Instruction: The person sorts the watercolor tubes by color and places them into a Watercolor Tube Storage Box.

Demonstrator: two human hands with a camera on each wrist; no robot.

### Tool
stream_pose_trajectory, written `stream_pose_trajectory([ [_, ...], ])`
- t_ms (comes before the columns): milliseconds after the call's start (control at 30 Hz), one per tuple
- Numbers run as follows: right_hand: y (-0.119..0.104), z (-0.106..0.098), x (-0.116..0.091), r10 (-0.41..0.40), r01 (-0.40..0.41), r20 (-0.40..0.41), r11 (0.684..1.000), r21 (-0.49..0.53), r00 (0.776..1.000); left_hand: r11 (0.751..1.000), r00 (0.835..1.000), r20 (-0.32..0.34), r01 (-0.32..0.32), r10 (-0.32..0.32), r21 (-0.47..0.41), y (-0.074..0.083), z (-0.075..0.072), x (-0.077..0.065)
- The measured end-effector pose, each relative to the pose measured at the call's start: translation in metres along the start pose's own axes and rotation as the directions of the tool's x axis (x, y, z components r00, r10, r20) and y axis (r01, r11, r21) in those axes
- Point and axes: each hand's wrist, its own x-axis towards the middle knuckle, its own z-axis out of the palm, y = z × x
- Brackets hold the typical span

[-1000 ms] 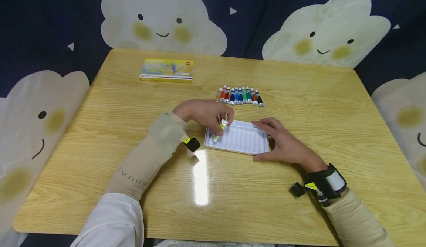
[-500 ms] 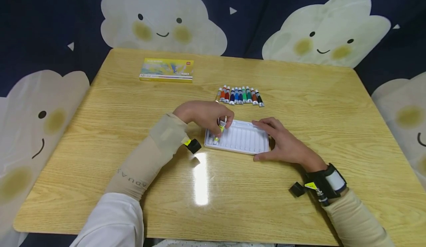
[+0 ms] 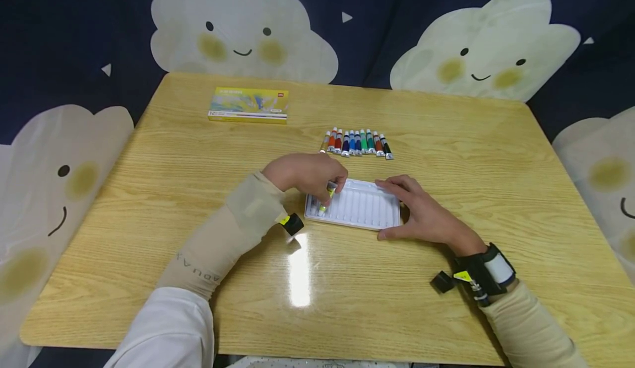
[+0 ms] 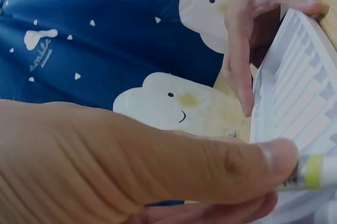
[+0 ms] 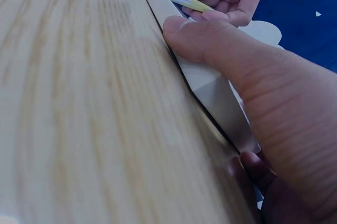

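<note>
My left hand point(image 3: 311, 173) pinches a small yellow paint tube point(image 5: 190, 1) between thumb and fingers, low over the left end of a white slotted tray point(image 3: 361, 205). In the head view the tube's white cap points toward the near edge of the tray, and its crimped end is partly covered by the fingers. A whitish tube shape point(image 3: 313, 207) shows at the tray's left end beside it. Holding the tray's right end is my right hand point(image 3: 423, 209), with the thumb point(image 5: 184, 32) against the near side and the fingers at the far side.
Behind the tray, several paint tubes point(image 3: 358, 143) lie in a row on the wooden table point(image 3: 446, 147), running from ochre through red, blue and green to black. A yellow paint box point(image 3: 248, 105) lies flat at the back left. A dark cloud-print cloth point(image 3: 367, 32) hangs behind.
My left hand has lowered slightly toward the tray, and the yellow tube now sits closer to the slots. The right hand has kept its place on the tray.
</note>
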Motion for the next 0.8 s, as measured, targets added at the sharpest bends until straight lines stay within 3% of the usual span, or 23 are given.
stream_pose_trajectory([
  [200, 0.0009, -0.0004, -0.0013, -0.007, 0.007, -0.006, 1.0, -0.004, 1.0, 0.999, 0.999, 0.037, 0.018, -0.019, 0.041, 0.0074, 0.0008, -0.0008],
  [500, 0.0008, -0.0011, -0.0009, -0.005, 0.005, -0.009, 1.0, -0.009, 1.0, 0.995, 0.997, 0.08, -0.003, -0.004, 0.098, 0.0085, 0.0018, -0.0038],
  [800, 0.0018, -0.0005, -0.0017, 0.008, -0.008, -0.008, 1.0, -0.006, 1.0, 0.995, 0.997, 0.066, -0.037, 0.031, 0.092, 0.0075, 0.0045, -0.0076],
])
